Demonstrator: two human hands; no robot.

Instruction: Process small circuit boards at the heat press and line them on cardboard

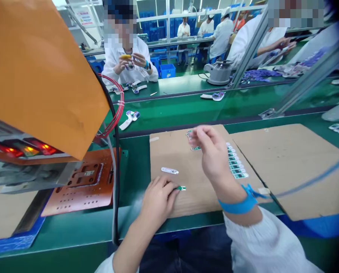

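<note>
Clock read from the middle of the tan cardboard sheet, twelve pointing away from the wearer. Left hand at eight o'clock, thumb and fingers closed on one end of a small green circuit board; that end is hidden, so how firm the hold is cannot be told. Board lies low, at or near the cardboard. Right hand raised at one o'clock, fingers curled towards eleven; fingertips blurred, cannot tell whether anything is in them.

Slim white plastic strip at nine, just beyond the left fingers. Row of flat white-and-green boards at three; a smaller cluster of similar pieces at twelve, partly behind the right hand.

Hazards, as judged: the green board is thin and likely slick; a loose pinch could let it skate or flip. A knuckle shift could knock the white strip askew. Right forearm dropping carelessly could sweep the row out of line. Blue wrist strap at four trails a thin blue cord towards three; slack could snag the cardboard's edge or drag pieces.
</note>
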